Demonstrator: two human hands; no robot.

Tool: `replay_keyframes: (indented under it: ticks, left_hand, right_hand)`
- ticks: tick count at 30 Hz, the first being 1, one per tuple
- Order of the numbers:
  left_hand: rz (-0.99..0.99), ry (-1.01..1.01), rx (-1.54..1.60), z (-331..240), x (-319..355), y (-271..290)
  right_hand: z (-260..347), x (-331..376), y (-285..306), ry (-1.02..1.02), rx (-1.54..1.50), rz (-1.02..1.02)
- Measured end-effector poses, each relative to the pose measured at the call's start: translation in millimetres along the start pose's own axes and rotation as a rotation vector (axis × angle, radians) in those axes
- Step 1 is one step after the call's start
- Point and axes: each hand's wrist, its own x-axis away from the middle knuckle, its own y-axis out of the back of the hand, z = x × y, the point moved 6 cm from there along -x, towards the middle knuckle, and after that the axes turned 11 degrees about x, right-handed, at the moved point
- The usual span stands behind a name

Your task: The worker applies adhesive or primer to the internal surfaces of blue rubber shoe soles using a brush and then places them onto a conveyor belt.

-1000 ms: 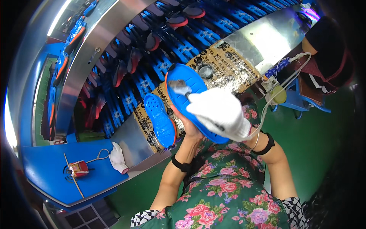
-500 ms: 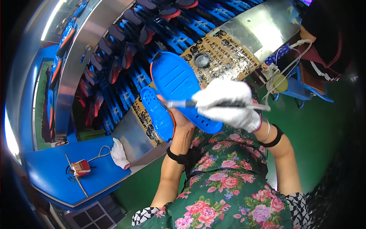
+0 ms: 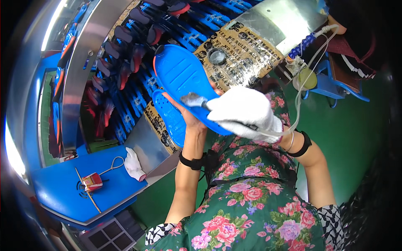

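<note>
My bare left hand (image 3: 191,120) grips a pair of blue shoe soles from below. The larger-looking sole (image 3: 181,70) lies tilted across my palm with its ridged, wet-looking inner face up; fingertips show past its right edge. Beneath it on the left, partly covered, is the second sole (image 3: 169,117) with a row of small holes. In a white knit glove, my right hand (image 3: 245,109) is closed round a brush (image 3: 193,100), whose grey bristles appear to touch the upper sole near its middle. A pale tube runs from the brush's rear end past my wrist.
Printed cardboard (image 3: 234,37) covers the bench, with a small round dish (image 3: 217,56) on it. Dark shoe parts (image 3: 138,58) hang on blue racks behind. Right stand a yellow-green cup (image 3: 307,78) and blue stool (image 3: 321,85). A blue table (image 3: 54,184) holds a glove (image 3: 133,165) and red box (image 3: 92,182).
The soles have shifted left and slightly up, and the upper one covers more of the lower. The brush, blurred before, now has its bristles over the upper sole's middle.
</note>
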Motion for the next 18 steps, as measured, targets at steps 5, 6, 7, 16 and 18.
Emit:
replay_keyframes:
  ticks: [5, 6, 7, 16, 18]
  left_hand:
    - [0.069, 0.008, 0.077, 0.1, -2.5, -3.2]
    - [0.202, 0.067, 0.119, 3.7, -4.1, -12.9]
    - [0.228, 0.075, 0.103, 3.6, -3.4, -15.5]
    - [0.4, 0.017, 0.011, -5.1, -7.4, -29.8]
    - [0.157, -0.057, 0.096, -9.5, -9.0, -26.1]
  right_hand:
    - [-29.8, 14.0, -9.4, -0.35, -0.465, -0.036]
    - [-29.7, 14.1, -5.1, -0.415, -0.368, -0.034]
    - [-21.7, 12.5, 0.2, -0.261, -0.233, -0.045]
    - [-26.0, 35.7, -1.7, -0.474, -0.417, -0.103]
    - [-1.1, 30.8, 8.4, -0.086, -0.069, -0.091]
